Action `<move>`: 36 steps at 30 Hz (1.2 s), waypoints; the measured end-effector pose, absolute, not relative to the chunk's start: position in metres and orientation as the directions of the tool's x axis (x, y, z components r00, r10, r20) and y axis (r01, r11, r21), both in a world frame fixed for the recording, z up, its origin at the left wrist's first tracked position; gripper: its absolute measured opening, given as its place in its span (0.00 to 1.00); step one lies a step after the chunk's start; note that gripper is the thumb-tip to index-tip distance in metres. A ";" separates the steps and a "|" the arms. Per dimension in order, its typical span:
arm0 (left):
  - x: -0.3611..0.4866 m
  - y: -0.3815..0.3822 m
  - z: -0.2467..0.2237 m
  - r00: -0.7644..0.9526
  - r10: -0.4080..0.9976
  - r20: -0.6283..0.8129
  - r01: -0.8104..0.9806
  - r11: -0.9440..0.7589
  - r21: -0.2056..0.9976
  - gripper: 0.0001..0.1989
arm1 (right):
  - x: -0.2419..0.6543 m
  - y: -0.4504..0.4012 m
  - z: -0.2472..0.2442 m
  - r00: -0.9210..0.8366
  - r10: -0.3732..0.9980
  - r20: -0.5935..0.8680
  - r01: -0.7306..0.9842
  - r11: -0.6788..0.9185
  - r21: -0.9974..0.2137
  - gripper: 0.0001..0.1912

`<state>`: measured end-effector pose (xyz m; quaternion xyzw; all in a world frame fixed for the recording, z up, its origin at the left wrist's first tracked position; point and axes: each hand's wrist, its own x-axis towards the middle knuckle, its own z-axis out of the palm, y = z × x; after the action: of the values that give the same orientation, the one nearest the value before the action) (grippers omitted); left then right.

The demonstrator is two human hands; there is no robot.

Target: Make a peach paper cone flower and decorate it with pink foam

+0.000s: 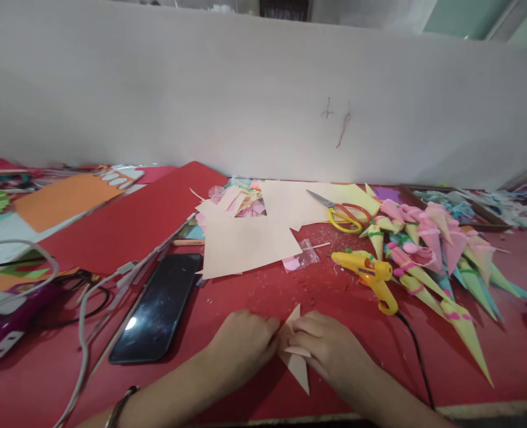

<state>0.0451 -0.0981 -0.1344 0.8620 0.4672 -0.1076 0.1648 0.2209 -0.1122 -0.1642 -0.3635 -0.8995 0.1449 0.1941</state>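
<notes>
A small piece of cream paper [297, 370], partly rolled or folded, is held between my two hands near the table's front edge. My left hand [247, 340] pinches its left side, fingers closed. On the other side, the curled fingers of my right hand [326, 343] grip the paper, and one pointed corner sticks up between the hands while another points down toward me. Beyond them lies a larger cream paper sheet [248, 244]. To the right of my right hand rests a yellow glue gun [367, 272] with its black cord trailing forward.
Scissors [346, 215] with red and yellow handles lie on paper at the back. Several pastel paper cones [428, 261] are heaped on the right. A black phone [159, 309], a white cable [83, 321] and a purple power strip [20, 318] occupy the left, before red card [134, 226].
</notes>
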 end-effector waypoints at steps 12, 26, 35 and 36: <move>0.043 -0.141 -0.145 0.539 0.842 -0.015 0.799 -0.506 0.326 0.11 | 0.231 -0.132 -0.163 -0.566 0.786 0.249 0.507 0.571 -0.646 0.06; 0.046 -0.144 -0.160 0.356 0.924 0.139 0.814 -0.380 0.440 0.09 | 0.222 -0.136 -0.164 -0.325 0.922 0.211 0.609 0.375 -0.699 0.06; 0.054 -0.145 -0.160 0.290 0.947 0.137 0.882 -0.320 0.346 0.13 | 0.218 -0.136 -0.170 -0.261 0.942 0.212 0.739 0.336 -0.584 0.07; 0.055 -0.145 -0.160 0.290 0.947 0.138 0.880 -0.321 0.351 0.12 | 0.219 -0.136 -0.171 -0.254 0.941 0.225 0.740 0.339 -0.581 0.03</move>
<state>0.0545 -0.1448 -0.1602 0.7963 0.5736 0.1617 0.1037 0.2188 -0.1360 -0.1708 -0.5452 -0.7707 0.1822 0.2749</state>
